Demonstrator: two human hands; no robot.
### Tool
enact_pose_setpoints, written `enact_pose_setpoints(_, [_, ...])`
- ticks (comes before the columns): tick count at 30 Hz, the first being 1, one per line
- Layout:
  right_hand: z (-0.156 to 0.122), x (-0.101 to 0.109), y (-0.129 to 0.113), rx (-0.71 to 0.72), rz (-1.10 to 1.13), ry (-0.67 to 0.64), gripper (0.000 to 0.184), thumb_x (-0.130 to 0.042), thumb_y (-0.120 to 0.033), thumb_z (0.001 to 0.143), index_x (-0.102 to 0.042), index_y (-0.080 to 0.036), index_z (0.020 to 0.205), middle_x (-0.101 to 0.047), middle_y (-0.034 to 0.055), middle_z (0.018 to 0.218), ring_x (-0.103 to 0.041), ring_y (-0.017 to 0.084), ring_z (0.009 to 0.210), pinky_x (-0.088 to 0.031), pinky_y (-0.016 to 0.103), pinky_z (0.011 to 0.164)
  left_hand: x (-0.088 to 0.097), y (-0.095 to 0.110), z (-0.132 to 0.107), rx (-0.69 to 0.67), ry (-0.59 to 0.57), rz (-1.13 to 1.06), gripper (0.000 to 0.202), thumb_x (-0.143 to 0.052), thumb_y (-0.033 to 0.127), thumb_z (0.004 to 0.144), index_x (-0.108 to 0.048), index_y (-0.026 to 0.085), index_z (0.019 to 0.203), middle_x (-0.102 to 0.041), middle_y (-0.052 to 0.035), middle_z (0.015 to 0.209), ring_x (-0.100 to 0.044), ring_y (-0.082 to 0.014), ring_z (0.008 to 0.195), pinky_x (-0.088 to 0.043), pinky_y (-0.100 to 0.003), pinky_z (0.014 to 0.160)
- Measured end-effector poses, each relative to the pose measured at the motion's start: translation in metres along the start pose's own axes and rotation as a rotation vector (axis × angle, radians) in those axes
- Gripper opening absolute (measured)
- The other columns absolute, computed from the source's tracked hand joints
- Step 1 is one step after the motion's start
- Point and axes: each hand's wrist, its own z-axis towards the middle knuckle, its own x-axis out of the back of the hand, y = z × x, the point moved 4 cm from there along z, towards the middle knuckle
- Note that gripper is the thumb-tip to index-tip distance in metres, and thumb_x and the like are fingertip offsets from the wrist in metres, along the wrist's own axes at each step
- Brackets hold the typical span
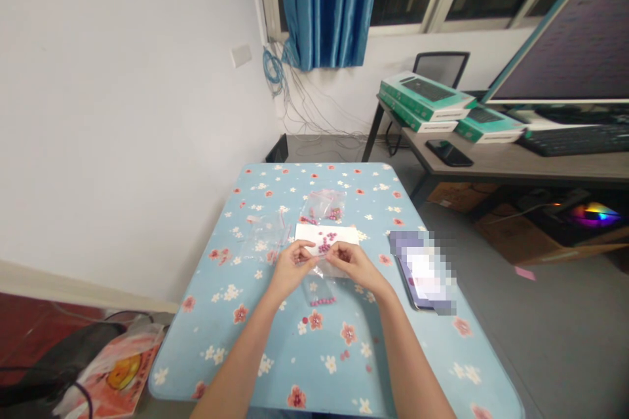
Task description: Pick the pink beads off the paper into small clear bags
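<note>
My left hand (293, 267) and my right hand (354, 266) are close together above the middle of the table, both closed in a pinch. Between their fingertips hangs a small clear plastic bag (318, 289), gripped at its upper edge. A row of dark pink beads (323, 302) lies at the bag's lower end. Just beyond my fingers, loose pink beads (326, 240) are scattered on a white sheet (305, 232), partly covered by my hands. Behind the sheet is another clear bag (325, 201) with pink beads in it. Flat clear bags (265, 233) lie to the left.
The table (221, 321) has a light blue flowered cover. A phone (422, 272), partly pixelated, lies on its right side. A desk (496, 160) at the right carries keyboard boxes (425, 101), a black phone (449, 152) and a monitor (565, 46). A white wall (122, 111) stands left.
</note>
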Motion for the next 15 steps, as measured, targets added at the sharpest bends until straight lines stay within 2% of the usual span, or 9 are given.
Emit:
enact_pose_setpoints(6, [-0.0005, -0.0043, 0.0006, 0.008, -0.046, -0.041, 0.028, -0.057, -0.04, 0.081, -0.056, -0.017, 0.065, -0.039, -0.0052, 0.055, -0.032, 0.008, 0.051, -0.024, 0.021, 0.048, 0.0021, -0.0027, -0.0014, -0.014, 0.044, 0.015, 0.03, -0.073, 0.033, 0.065, -0.051, 0.019, 0.081, -0.053, 0.0069, 0.054, -0.053, -0.0097, 0.052, -0.041, -0.021, 0.058])
enact_pose_setpoints(11, [-0.0015, -0.0032, -0.002, 0.015, -0.03, -0.016, 0.028, -0.058, -0.041, 0.08, -0.056, -0.017, 0.066, -0.04, -0.0049, 0.056, -0.032, 0.008, 0.052, -0.024, 0.022, 0.048, 0.0014, 0.0005, -0.0018, -0.002, -0.023, -0.026, 0.042, -0.072, 0.029, 0.068, -0.051, 0.019, 0.103, -0.063, 0.0024, 0.066, -0.061, -0.0128, 0.064, -0.046, -0.025, 0.067])
enact_pose_setpoints(15, [-0.0008, -0.0054, -0.0003, 0.013, -0.025, -0.038, 0.027, -0.06, -0.039, 0.079, -0.057, -0.017, 0.065, -0.034, -0.0065, 0.054, -0.03, 0.008, 0.051, -0.023, 0.022, 0.049, 0.0002, 0.0001, -0.0018, 0.027, -0.058, -0.057, 0.037, -0.072, 0.027, 0.067, -0.052, 0.019, 0.097, -0.066, 0.0009, 0.067, -0.064, -0.0145, 0.065, -0.048, -0.027, 0.07])
